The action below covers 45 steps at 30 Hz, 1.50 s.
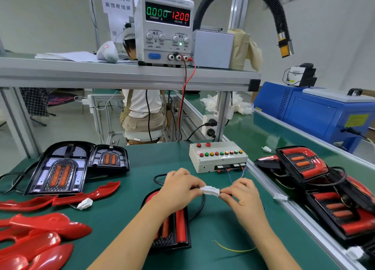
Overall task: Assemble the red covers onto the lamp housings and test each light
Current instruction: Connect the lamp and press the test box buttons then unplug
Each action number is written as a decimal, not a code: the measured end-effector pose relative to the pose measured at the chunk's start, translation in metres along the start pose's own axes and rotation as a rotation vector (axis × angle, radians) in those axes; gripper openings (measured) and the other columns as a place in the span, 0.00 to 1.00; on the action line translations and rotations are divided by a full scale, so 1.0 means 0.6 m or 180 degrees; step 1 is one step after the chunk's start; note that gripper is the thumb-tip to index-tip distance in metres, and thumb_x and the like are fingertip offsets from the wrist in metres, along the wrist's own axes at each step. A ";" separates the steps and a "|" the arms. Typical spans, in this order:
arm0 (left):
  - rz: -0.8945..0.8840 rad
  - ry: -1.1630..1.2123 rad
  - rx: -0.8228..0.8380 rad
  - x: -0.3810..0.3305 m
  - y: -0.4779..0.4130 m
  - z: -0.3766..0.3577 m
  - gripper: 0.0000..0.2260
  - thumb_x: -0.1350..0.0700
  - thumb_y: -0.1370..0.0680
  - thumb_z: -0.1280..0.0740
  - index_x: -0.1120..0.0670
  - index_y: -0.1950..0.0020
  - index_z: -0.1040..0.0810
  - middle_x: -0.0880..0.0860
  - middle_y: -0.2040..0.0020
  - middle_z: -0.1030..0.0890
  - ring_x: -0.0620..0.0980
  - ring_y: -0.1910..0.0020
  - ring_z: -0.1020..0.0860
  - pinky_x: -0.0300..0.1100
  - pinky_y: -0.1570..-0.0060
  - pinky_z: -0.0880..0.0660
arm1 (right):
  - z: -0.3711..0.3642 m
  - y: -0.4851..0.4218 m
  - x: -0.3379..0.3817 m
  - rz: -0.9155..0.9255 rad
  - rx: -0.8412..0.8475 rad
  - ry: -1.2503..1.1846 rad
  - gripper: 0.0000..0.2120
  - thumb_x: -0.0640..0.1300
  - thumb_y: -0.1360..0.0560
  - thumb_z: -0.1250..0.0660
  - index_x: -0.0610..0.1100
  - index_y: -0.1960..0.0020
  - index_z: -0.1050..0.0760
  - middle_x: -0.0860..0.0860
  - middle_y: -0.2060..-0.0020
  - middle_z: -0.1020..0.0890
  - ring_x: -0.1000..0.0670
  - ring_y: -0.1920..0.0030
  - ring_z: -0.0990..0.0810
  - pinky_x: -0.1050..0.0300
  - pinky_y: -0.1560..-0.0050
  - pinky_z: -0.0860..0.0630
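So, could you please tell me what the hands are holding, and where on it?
A white plug: the left hand pinches its left end, the right hand its right end.

This was a factory assembly station, which showed in the green table (113, 219) with aluminium rails, the power supply (164, 30) reading 12.00 V on the shelf (121, 74) above, the test box (218, 157) with coloured buttons, many lamp housings (58, 168), and another worker (142, 107) seated behind.
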<state>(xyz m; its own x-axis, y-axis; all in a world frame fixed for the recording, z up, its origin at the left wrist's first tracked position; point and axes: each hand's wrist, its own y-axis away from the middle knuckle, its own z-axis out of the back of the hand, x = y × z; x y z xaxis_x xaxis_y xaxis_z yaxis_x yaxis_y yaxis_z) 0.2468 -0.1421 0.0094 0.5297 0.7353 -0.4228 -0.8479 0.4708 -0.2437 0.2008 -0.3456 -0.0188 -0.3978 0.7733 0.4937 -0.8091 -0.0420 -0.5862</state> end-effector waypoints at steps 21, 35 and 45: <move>0.0463 -0.0354 -0.0309 0.005 0.018 0.022 0.16 0.45 0.20 0.41 0.43 0.32 0.27 0.46 0.36 0.26 0.51 0.35 0.34 0.46 0.36 0.36 | -0.009 -0.002 -0.029 -0.0288 0.0080 0.0340 0.02 0.42 0.30 0.24 0.49 0.61 0.14 0.64 0.71 0.28 0.48 0.53 0.27 0.48 0.47 0.31; 0.2860 0.3213 0.0645 0.060 0.185 0.058 0.17 0.50 0.21 0.33 0.65 0.44 0.26 0.61 0.56 0.15 0.57 0.62 0.16 0.49 0.63 0.19 | 0.026 0.009 -0.062 -0.1535 0.1174 0.2334 0.13 0.51 0.20 0.44 0.62 0.45 0.22 0.59 0.51 0.18 0.50 0.42 0.31 0.55 0.42 0.34; 0.2968 0.4310 -0.0941 0.075 0.203 0.054 0.16 0.54 0.24 0.31 0.64 0.42 0.25 0.63 0.54 0.16 0.61 0.58 0.16 0.52 0.61 0.20 | 0.030 0.015 -0.060 -0.1738 0.1054 0.2801 0.25 0.39 0.24 0.46 0.68 0.42 0.26 0.59 0.51 0.22 0.51 0.39 0.32 0.54 0.36 0.40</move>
<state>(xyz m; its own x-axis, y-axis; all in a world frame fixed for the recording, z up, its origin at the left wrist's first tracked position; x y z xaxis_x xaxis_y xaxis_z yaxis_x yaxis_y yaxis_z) 0.1680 -0.0356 -0.0111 -0.3897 -0.3069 -0.8683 -0.8997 -0.0744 0.4301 0.2002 -0.3854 -0.0303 0.3938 0.9161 -0.0756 -0.9116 0.3787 -0.1598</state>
